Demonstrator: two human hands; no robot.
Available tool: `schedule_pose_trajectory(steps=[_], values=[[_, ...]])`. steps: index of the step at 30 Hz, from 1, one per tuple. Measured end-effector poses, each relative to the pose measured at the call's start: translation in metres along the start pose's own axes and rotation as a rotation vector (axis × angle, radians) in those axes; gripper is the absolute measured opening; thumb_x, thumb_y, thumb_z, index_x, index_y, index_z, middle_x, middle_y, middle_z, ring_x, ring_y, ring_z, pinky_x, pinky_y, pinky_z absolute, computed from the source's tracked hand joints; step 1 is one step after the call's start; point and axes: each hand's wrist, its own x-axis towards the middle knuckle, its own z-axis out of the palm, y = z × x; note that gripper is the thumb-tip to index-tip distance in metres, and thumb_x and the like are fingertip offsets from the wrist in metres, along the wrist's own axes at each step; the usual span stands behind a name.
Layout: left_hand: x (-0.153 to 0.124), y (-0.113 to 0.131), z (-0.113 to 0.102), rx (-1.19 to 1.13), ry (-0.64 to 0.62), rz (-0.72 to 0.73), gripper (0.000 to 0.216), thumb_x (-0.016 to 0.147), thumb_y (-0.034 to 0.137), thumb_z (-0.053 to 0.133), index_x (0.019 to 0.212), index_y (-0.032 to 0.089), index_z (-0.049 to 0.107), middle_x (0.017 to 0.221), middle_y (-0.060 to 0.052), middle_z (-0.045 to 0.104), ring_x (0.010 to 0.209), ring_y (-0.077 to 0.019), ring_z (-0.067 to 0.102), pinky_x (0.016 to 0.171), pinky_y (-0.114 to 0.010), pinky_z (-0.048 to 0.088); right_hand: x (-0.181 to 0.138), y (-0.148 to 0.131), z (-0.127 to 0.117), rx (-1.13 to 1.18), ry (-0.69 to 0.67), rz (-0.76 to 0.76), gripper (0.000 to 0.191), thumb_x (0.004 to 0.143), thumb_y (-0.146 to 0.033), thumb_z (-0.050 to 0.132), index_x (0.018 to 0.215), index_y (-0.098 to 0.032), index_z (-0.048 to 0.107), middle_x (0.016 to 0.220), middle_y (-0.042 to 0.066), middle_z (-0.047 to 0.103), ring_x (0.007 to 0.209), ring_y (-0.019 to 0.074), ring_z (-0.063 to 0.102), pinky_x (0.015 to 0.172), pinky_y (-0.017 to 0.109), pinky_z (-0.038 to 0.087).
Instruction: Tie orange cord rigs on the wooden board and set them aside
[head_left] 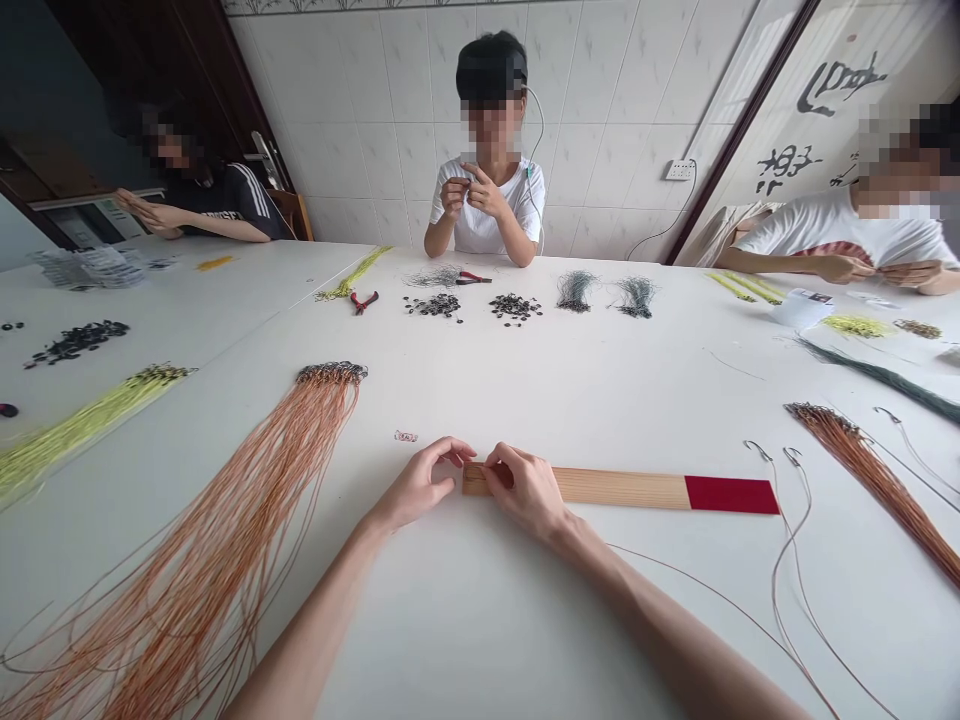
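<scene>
Left hand (421,484): curled, fingertips parted. Right hand (529,490): pinched, contents unclear to me. Beneath it: wooden strip (619,488), which I judge could skid if nudged.

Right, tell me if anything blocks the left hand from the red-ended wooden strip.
Nothing visible does. The left hand is at the plain end of the wooden strip; the right hand is farther along it, and the small printed packet lies off to one side.
</scene>
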Motion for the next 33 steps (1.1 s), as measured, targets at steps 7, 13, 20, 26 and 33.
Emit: schedule_pose_trajectory(steps=[7,13,20,26,33], values=[[0.000,0.002,0.000,-0.006,-0.024,0.004,0.040,0.068,0.004,0.041,0.102,0.021,0.054,0.104,-0.002,0.056,0.100,-0.0170,0.049,0.093,-0.031,0.037,0.001,0.000,-0.001,-0.001,0.007,0.005,0.008,0.078,-0.017,0.044,0.072,-0.020,0.049,0.065,-0.003,0.055,0.050,0.0068,0.042,0.049,0.018,0.030],[-0.002,0.006,-0.001,0.045,-0.031,0.012,0.041,0.069,0.006,0.046,0.105,0.023,0.054,0.108,-0.002,0.056,0.104,-0.0181,0.048,0.095,-0.032,0.036,0.001,0.000,0.000,0.008,0.000,0.002,0.010,0.079,-0.016,0.044,0.073,-0.020,0.050,0.071,-0.001,0.054,0.056,0.0084,0.045,0.052,0.020,0.034],[-0.003,0.006,0.003,0.162,-0.017,0.008,0.046,0.067,0.008,0.054,0.110,0.025,0.051,0.105,-0.004,0.055,0.105,-0.0202,0.049,0.094,-0.035,0.039,0.003,0.001,-0.001,0.098,0.005,-0.065,0.013,0.081,-0.013,0.044,0.072,-0.020,0.050,0.077,0.001,0.056,0.079,0.0145,0.048,0.067,0.026,0.041],[-0.002,0.001,0.006,0.191,0.025,0.062,0.036,0.075,0.015,0.053,0.110,0.025,0.051,0.102,-0.004,0.056,0.102,-0.0194,0.051,0.092,-0.035,0.040,0.002,0.000,-0.002,0.124,0.019,-0.092,0.013,0.083,-0.014,0.043,0.074,-0.020,0.050,0.078,0.001,0.057,0.077,0.0144,0.046,0.073,0.030,0.040],[0.002,0.001,0.010,0.187,0.133,0.138,0.015,0.083,0.020,0.047,0.091,0.021,0.059,0.092,-0.003,0.059,0.092,-0.0173,0.054,0.083,-0.031,0.043,0.002,-0.002,-0.004,0.143,-0.005,-0.022,0.015,0.084,-0.022,0.045,0.070,-0.020,0.049,0.074,0.001,0.057,0.072,0.0143,0.046,0.070,0.030,0.039]])
